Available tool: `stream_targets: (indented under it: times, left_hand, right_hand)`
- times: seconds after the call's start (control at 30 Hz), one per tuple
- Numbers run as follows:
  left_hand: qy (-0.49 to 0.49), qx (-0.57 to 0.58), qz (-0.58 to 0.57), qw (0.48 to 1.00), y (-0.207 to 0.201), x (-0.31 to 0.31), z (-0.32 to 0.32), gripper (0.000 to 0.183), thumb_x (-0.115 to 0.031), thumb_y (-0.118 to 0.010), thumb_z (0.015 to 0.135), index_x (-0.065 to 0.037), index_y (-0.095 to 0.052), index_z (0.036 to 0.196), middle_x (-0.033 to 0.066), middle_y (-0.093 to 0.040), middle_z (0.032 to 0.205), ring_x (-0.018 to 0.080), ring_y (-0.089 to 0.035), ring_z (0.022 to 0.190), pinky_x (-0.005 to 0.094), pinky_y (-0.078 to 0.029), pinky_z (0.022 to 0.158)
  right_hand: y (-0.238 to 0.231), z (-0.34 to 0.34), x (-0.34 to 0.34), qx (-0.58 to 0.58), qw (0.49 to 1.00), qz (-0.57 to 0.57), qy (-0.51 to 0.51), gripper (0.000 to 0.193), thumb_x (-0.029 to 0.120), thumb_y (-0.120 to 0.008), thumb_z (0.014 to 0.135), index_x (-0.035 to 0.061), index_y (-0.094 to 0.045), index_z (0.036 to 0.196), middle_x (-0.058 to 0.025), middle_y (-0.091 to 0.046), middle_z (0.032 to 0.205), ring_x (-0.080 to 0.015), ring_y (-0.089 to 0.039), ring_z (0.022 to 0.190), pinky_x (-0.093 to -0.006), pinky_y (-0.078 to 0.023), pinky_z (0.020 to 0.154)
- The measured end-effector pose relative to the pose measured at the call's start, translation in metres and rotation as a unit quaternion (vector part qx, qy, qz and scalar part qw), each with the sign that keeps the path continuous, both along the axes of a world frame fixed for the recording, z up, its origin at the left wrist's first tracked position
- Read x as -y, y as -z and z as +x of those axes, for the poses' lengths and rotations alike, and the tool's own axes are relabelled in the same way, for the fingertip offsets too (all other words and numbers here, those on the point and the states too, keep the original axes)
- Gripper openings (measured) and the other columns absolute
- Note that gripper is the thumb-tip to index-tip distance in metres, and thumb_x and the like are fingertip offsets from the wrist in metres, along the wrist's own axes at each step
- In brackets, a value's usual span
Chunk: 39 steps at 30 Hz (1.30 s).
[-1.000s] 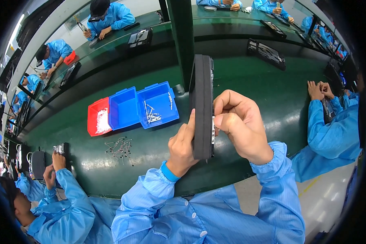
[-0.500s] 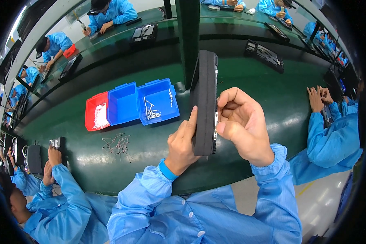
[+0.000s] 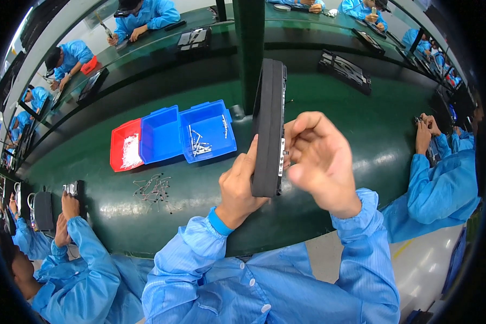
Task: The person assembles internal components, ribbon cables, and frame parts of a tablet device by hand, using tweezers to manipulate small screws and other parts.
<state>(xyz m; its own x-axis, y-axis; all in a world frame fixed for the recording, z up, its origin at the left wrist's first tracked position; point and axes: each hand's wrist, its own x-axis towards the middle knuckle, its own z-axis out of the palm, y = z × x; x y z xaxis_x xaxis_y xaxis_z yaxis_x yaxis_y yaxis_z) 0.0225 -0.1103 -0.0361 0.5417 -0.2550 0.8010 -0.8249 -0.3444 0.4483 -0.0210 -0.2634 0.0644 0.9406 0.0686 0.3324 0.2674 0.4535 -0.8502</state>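
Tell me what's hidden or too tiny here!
All in the head view:
Black case: broad right face, turned away.
Left hand: some fingertips, hidden by the case.
Right hand: whether it pinches anything; curled fingers and blur hide it.
Wires: number, too thin and tangled.

A long green bench point(image 3: 378, 124) carries everything here, its top glossy and streaked with pale reflections. Taking the red bin point(image 3: 116, 146) as the landmark: one blue bin point(image 3: 159, 135) sits just to its right, touching it, and a second blue bin point(image 3: 204, 120) continues the row further right. Near the red bin, on the wearer's side and slightly rightward, lies a loose tangle of thin wires point(image 3: 155, 186) — dark little ends scattered among them. Left of the red bin, and closer to the wearer, is a silver-and-black unit point(image 3: 71, 188). Well to its right, on the far side — a flat dark frame point(image 3: 345, 70), lying at a slant.
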Motion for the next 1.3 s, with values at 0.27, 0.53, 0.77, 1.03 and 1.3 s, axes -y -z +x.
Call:
stream_targets:
  times: [0.27, 0.53, 0.77, 1.03, 1.3]
  left_hand:
    - [0.212, -0.372, -0.266, 0.864, -0.022, -0.004, -0.021, 0.009, -0.005, -0.069, 0.090, 0.003, -0.067, 0.093, -0.0004, -0.065, 0.077, 0.0074, -0.056, 0.064, 0.0252, -0.044, 0.057]
    - [0.186, -0.682, -0.055, 0.705, -0.003, 0.008, -0.003, 0.078, -0.043, -0.072, 0.091, 0.009, -0.042, 0.141, -0.0032, -0.045, 0.067, 0.0039, -0.041, 0.049, 0.0223, -0.031, 0.042]
    - [0.188, -0.587, -0.008, 0.787, 0.025, 0.005, -0.004, 0.068, -0.027, -0.071, 0.091, 0.012, -0.042, 0.139, -0.0021, -0.046, 0.059, 0.0065, -0.043, 0.043, 0.0253, -0.035, 0.038]
    - [0.165, -0.632, -0.007, 0.757, 0.017, 0.003, -0.009, 0.047, -0.017, -0.065, 0.096, 0.009, -0.049, 0.133, -0.0038, -0.045, 0.060, 0.0047, -0.042, 0.041, 0.0220, -0.035, 0.037]
    - [0.183, -0.626, -0.032, 0.757, 0.017, -0.006, -0.007, 0.041, -0.016, -0.065, 0.095, 0.009, -0.055, 0.126, -0.0017, -0.049, 0.059, 0.0066, -0.047, 0.041, 0.0246, -0.039, 0.038]
  right_hand:
    - [0.091, -0.055, 0.090, -0.203, 0.916, -0.291, 0.187, 0.045, 0.031, -0.060, 0.099, 0.0001, -0.051, 0.130, -0.0065, -0.062, 0.095, -0.0105, -0.059, 0.069, -0.0230, -0.044, 0.060]
    - [0.136, -0.103, 0.092, -0.246, 0.950, 0.082, 0.172, 0.043, 0.036, -0.049, 0.104, -0.0035, -0.054, 0.120, -0.0135, -0.069, 0.098, -0.0129, -0.055, 0.048, -0.0229, -0.030, 0.033]
    - [0.138, 0.051, 0.129, -0.288, 0.929, 0.099, 0.212, 0.030, 0.032, -0.063, 0.097, 0.0032, -0.059, 0.103, -0.0074, -0.065, 0.089, -0.0183, -0.055, 0.066, -0.0312, -0.042, 0.059]
    - [0.159, 0.199, 0.089, -0.192, 0.943, 0.060, 0.265, 0.033, 0.009, -0.057, 0.098, -0.0152, -0.050, 0.119, -0.0256, -0.058, 0.116, -0.0339, -0.066, 0.106, -0.0384, -0.055, 0.095]
    - [0.182, 0.211, 0.257, -0.097, 0.671, -0.293, 0.674, 0.059, 0.016, -0.071, 0.075, -0.0083, -0.051, 0.126, -0.0228, -0.067, 0.107, -0.0304, -0.070, 0.092, -0.0414, -0.055, 0.084]
